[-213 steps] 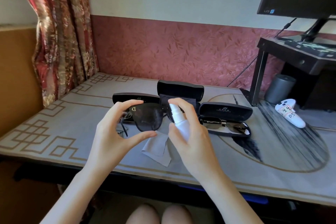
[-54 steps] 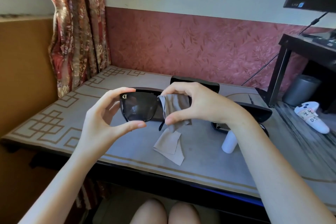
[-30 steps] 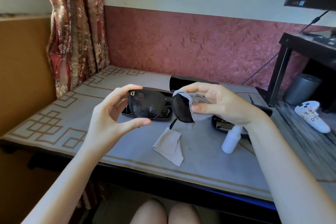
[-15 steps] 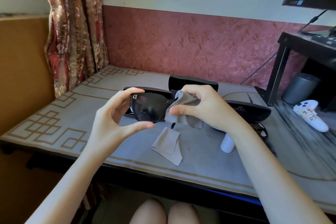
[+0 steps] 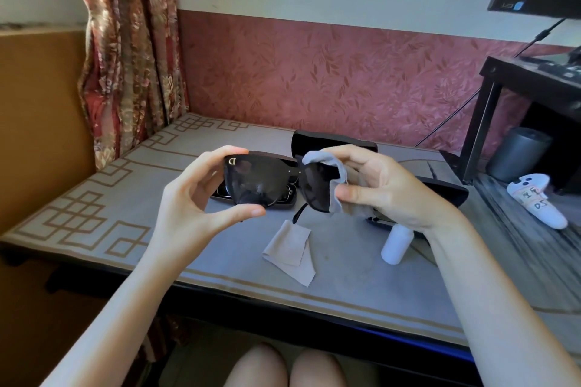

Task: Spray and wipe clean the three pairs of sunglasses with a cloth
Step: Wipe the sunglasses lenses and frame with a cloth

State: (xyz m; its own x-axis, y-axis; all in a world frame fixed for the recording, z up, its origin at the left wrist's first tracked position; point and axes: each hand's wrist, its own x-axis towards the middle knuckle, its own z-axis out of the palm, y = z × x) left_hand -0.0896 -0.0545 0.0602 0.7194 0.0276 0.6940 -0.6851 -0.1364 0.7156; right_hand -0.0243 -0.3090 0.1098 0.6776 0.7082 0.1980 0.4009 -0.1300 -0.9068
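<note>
My left hand (image 5: 195,198) pinches the left lens of black sunglasses (image 5: 261,182) held above the table, thumb below and fingers on the top rim. My right hand (image 5: 383,188) presses a grey cloth (image 5: 338,185) folded over the right lens, thumb in front. A second grey cloth (image 5: 290,250) lies flat on the table below. The white spray bottle (image 5: 395,243) stands under my right wrist. Behind are open black cases: one (image 5: 287,196) with glasses behind the held pair, one (image 5: 333,141) further back, one (image 5: 446,190) at right, mostly hidden by my hand.
The grey table mat (image 5: 94,204) with a gold border covers the table. A white controller (image 5: 537,198) lies at the right, near a grey cylinder (image 5: 518,151) under a black stand (image 5: 490,97). A curtain (image 5: 132,50) hangs at the left.
The spray bottle went from my right hand onto the table, and that hand took up a cloth. Over the last second the cloth has been rubbing back and forth over the right lens.
</note>
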